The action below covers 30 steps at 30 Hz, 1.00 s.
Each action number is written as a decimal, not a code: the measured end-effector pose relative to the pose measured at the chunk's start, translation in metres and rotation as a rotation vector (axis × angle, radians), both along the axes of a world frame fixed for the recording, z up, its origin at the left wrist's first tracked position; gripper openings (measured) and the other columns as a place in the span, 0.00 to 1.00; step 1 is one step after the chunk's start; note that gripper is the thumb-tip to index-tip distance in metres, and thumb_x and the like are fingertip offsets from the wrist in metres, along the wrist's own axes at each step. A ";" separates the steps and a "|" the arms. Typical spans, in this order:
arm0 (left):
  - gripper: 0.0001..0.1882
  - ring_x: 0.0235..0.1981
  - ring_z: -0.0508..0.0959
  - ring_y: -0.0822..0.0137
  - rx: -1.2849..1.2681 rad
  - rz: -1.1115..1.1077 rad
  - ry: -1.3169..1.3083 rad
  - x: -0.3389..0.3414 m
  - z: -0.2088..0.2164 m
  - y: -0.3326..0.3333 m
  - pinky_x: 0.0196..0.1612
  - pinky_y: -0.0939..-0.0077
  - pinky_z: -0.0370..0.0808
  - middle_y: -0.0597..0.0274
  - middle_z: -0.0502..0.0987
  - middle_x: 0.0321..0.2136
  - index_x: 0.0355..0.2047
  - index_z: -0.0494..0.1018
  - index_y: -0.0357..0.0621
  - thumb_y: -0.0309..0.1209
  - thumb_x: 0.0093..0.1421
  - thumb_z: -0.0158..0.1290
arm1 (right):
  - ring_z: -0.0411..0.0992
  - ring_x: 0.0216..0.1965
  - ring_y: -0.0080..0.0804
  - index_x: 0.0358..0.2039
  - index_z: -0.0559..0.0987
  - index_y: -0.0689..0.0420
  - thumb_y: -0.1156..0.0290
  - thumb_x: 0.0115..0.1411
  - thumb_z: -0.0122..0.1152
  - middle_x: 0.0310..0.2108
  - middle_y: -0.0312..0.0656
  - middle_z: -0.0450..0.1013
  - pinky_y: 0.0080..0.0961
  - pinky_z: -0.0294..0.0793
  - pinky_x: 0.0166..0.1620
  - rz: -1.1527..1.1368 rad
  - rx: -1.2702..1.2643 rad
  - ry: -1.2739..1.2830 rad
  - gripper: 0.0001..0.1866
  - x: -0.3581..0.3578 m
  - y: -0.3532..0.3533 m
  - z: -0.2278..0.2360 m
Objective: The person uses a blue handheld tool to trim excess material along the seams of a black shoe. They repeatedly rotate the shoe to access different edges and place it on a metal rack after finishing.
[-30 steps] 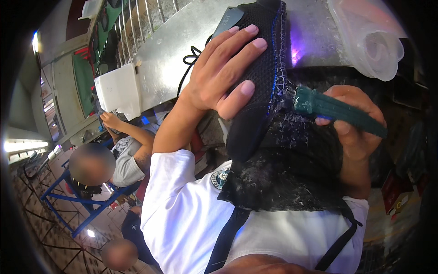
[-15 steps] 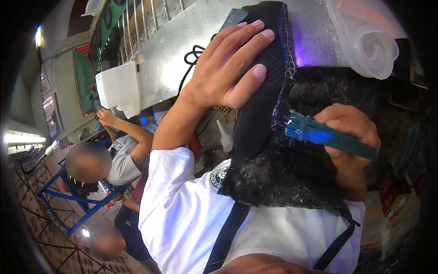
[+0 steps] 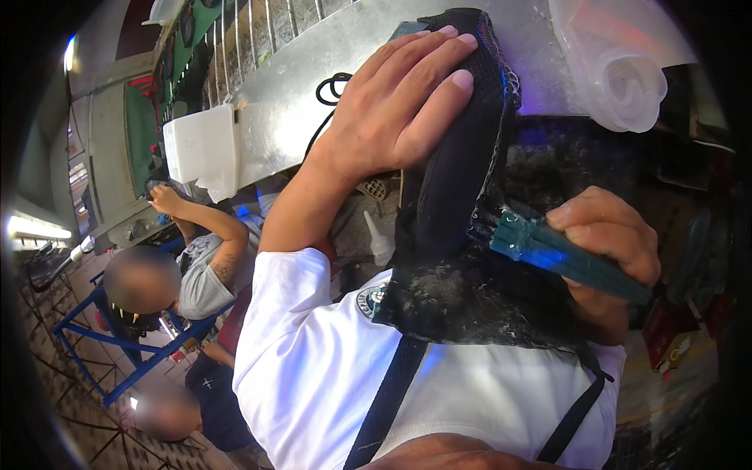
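A black mesh shoe upper (image 3: 462, 149) with a loose, stringy stitched edge lies across the metal bench and down toward my black apron. My left hand (image 3: 392, 110) rests on top of it, fingers stretched out and laid along the fabric. A black lace loop (image 3: 333, 88) sticks out beside that wrist. In my right hand (image 3: 607, 239), closed fingers hold a teal tapered tool (image 3: 568, 266). Its broad end is close by the upper's near stitched edge; whether they touch I cannot tell. The black apron (image 3: 470, 301), dusted with whitish marks, is below.
The metal bench (image 3: 282, 117) carries a white plastic tub (image 3: 200, 149) at its left and a rolled clear plastic sheet (image 3: 630, 90) at its right. A pale nozzle bottle (image 3: 380, 239) stands below the bench edge. Two other people (image 3: 207, 274) are at the left, near a blue frame (image 3: 102, 345).
The upper's far end has tilted slightly right, with my left hand shifting along with it. My right hand and the teal tool have moved slightly down, and the tool is tilted more steeply.
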State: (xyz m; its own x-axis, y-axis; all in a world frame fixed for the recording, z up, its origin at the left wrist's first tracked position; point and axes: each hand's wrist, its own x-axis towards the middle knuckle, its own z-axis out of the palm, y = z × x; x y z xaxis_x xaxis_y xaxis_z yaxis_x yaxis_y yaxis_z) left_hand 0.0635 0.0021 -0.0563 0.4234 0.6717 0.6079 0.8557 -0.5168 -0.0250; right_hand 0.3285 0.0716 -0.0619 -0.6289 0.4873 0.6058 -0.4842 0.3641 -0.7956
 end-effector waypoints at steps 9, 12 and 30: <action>0.19 0.42 0.80 0.50 -0.051 0.105 -0.063 0.009 0.008 0.008 0.44 0.61 0.78 0.47 0.78 0.43 0.42 0.72 0.33 0.25 0.47 0.55 | 0.75 0.22 0.32 0.32 0.76 0.64 0.66 0.58 0.63 0.29 0.54 0.77 0.21 0.73 0.22 -0.265 0.132 -0.014 0.13 0.001 -0.013 0.029; 0.22 0.42 0.80 0.50 -0.088 0.140 -0.081 0.013 0.013 0.009 0.45 0.61 0.78 0.47 0.78 0.43 0.43 0.71 0.33 0.26 0.46 0.56 | 0.74 0.20 0.28 0.31 0.77 0.60 0.69 0.55 0.65 0.28 0.48 0.79 0.19 0.71 0.22 -0.364 0.205 -0.039 0.09 0.001 -0.012 0.041; 0.47 0.40 0.80 0.47 -0.430 0.146 -0.024 0.010 0.059 0.054 0.41 0.58 0.77 0.51 0.79 0.38 0.59 0.59 0.48 0.39 0.39 0.69 | 0.78 0.41 0.41 0.46 0.74 0.56 0.68 0.56 0.65 0.44 0.52 0.74 0.31 0.79 0.44 -0.007 0.927 -0.621 0.18 0.019 0.086 0.157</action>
